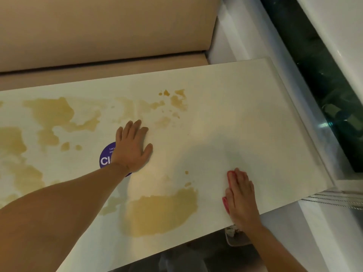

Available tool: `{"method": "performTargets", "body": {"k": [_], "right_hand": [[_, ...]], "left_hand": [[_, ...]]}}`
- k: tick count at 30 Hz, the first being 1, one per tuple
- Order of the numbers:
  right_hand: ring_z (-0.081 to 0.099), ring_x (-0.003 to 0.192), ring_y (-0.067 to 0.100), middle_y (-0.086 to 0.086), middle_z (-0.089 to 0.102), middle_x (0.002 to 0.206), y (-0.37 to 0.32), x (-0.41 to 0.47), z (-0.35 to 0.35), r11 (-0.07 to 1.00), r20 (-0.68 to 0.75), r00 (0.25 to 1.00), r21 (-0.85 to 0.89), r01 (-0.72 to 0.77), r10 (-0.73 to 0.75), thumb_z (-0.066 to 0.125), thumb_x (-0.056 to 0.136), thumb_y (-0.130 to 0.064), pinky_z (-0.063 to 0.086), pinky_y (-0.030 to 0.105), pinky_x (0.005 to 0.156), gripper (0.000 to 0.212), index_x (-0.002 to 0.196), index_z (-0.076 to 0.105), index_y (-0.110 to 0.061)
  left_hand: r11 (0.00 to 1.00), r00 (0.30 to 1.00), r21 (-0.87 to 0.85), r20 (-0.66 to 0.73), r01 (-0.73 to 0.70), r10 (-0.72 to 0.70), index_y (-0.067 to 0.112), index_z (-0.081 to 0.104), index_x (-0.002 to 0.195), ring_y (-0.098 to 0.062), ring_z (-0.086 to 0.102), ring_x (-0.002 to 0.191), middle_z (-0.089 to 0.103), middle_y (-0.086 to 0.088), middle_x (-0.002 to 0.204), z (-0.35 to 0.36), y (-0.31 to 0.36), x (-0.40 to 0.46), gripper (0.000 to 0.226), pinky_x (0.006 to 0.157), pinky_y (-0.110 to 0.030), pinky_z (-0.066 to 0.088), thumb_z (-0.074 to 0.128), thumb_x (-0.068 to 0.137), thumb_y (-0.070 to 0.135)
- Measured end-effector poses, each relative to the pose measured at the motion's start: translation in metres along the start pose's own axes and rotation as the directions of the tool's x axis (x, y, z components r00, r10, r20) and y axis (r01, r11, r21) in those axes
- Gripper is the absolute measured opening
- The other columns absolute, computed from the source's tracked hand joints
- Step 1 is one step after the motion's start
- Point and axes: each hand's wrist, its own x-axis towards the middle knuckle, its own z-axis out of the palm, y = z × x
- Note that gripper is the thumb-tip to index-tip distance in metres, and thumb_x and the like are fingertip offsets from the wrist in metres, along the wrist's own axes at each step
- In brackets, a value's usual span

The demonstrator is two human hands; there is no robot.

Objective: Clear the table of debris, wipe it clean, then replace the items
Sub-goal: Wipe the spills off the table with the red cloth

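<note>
— What does the head view show on the worktop (235, 107)?

— A pale, cream-white surface running from the left edge to a rounded right end. Yellowish-brown stains (163, 211) are spread over its left and middle parts: a large patch near the near edge, more blotches along the far side and at the far left. The right part looks cleaner.

— And the hands?

— The left hand (132, 148) lies flat near the middle of the worktop, fingers (129, 127) straight and slightly spread, palm down, holding nothing. It partly covers a round purple sticker (105, 159) with white lettering; only a few letters show.

— The right one?

— The right hand (242, 197) is close to the near edge, towards the right. Its fingers are straight and held together, pressing down on a pink cloth (225, 205). Only slivers of the cloth show, at the fingertips and along the left side of the hand.

— Is the cloth on a stain?

— It sits just right of the large near stain, apart from it, on cleaner surface.

— Anything around the worktop?

— A beige upholstered bench (98, 36) runs along the far side. To the right, a white sill and a dark window (314, 75). Below the near edge, a dark floor (196, 256), with something pale I cannot make out.
</note>
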Motion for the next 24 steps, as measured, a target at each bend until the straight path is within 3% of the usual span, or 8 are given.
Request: {"method": "performTargets", "body": {"k": [3, 6, 9, 12, 15, 19, 21, 24], "right_hand": [[0.002, 0.157, 0.030, 0.004, 0.002, 0.170, -0.005, 0.043, -0.013, 0.997, -0.048, 0.996, 0.004, -0.073, 0.074, 0.019, 0.100, -0.048, 0.004, 0.044, 0.125, 0.070, 0.162, 0.008, -0.018], [0.021, 0.150, 0.043, 0.019, 0.019, 0.165, -0.016, 0.097, -0.017, 0.990, -0.115, 0.987, -0.074, -0.124, 0.115, 0.033, 0.101, -0.036, 0.026, 0.057, 0.118, 0.065, 0.158, 0.025, -0.006], [0.033, 0.141, 0.044, 0.020, 0.032, 0.158, -0.061, 0.151, -0.023, 0.986, -0.195, 0.969, -0.034, -0.161, 0.152, 0.035, 0.101, -0.030, 0.036, 0.057, 0.110, 0.055, 0.149, 0.037, -0.004], [0.031, 0.145, 0.043, 0.018, 0.033, 0.161, -0.125, 0.188, -0.020, 0.999, -0.215, 0.977, -0.045, -0.021, 0.011, 0.031, 0.101, -0.034, 0.033, 0.057, 0.114, 0.058, 0.151, 0.039, -0.007], [0.020, 0.152, 0.040, 0.014, 0.023, 0.166, -0.174, 0.185, -0.006, 0.976, -0.138, 0.968, -0.084, 0.201, -0.211, 0.032, 0.103, -0.035, 0.025, 0.057, 0.120, 0.059, 0.157, 0.029, -0.010], [0.010, 0.156, 0.032, 0.006, 0.013, 0.169, -0.161, 0.143, 0.004, 0.877, 0.000, 0.885, -0.136, 0.461, -0.466, 0.031, 0.106, -0.034, 0.015, 0.051, 0.125, 0.059, 0.161, 0.021, -0.015], [0.010, 0.156, 0.030, 0.004, 0.013, 0.170, -0.130, 0.125, 0.004, 0.864, 0.019, 0.874, -0.145, 0.483, -0.486, 0.033, 0.105, -0.034, 0.011, 0.046, 0.126, 0.059, 0.161, 0.023, -0.018], [0.023, 0.153, 0.032, 0.008, 0.024, 0.167, -0.078, 0.115, -0.011, 0.909, 0.004, 0.924, -0.180, 0.376, -0.381, 0.038, 0.100, -0.034, 0.026, 0.053, 0.120, 0.062, 0.159, 0.030, -0.017]], "left_hand": [[1.000, 1.000, -0.003, -0.024, 0.004, -0.004, 0.020, 0.042, 0.143, -0.032, 0.014, 0.152, 0.026, -0.007, 0.163, 0.003, -0.001, 0.003, 0.061, 0.124, -0.054, 0.010, 0.043, 0.090, 0.051], [1.000, 0.999, -0.010, -0.040, -0.001, 0.001, 0.020, 0.043, 0.142, -0.032, 0.015, 0.152, 0.027, -0.007, 0.162, 0.004, -0.002, 0.004, 0.061, 0.123, -0.054, 0.010, 0.045, 0.089, 0.051], [1.000, 0.999, -0.021, -0.046, 0.003, -0.004, 0.019, 0.044, 0.141, -0.033, 0.015, 0.152, 0.028, -0.007, 0.161, 0.005, -0.002, 0.004, 0.061, 0.123, -0.054, 0.011, 0.045, 0.089, 0.051], [1.000, 0.998, -0.024, -0.056, 0.004, -0.006, 0.020, 0.044, 0.142, -0.032, 0.016, 0.152, 0.029, -0.006, 0.161, 0.005, -0.002, 0.005, 0.062, 0.123, -0.053, 0.011, 0.046, 0.089, 0.051], [1.000, 0.998, -0.023, -0.065, 0.015, -0.016, 0.019, 0.043, 0.144, -0.032, 0.018, 0.152, 0.030, -0.006, 0.161, 0.005, -0.003, 0.005, 0.063, 0.123, -0.053, 0.013, 0.046, 0.089, 0.051], [1.000, 0.998, -0.019, -0.062, 0.015, -0.017, 0.019, 0.041, 0.145, -0.031, 0.017, 0.153, 0.029, -0.006, 0.162, 0.005, -0.004, 0.005, 0.064, 0.123, -0.054, 0.013, 0.046, 0.091, 0.051], [1.000, 0.998, -0.016, -0.061, 0.012, -0.013, 0.019, 0.041, 0.146, -0.031, 0.015, 0.153, 0.028, -0.005, 0.163, 0.005, -0.004, 0.005, 0.063, 0.124, -0.053, 0.012, 0.045, 0.092, 0.051], [1.000, 0.999, -0.005, -0.051, 0.020, -0.020, 0.021, 0.039, 0.148, -0.029, 0.012, 0.155, 0.025, -0.004, 0.164, 0.006, -0.006, 0.005, 0.063, 0.125, -0.052, 0.009, 0.043, 0.093, 0.053]]}}
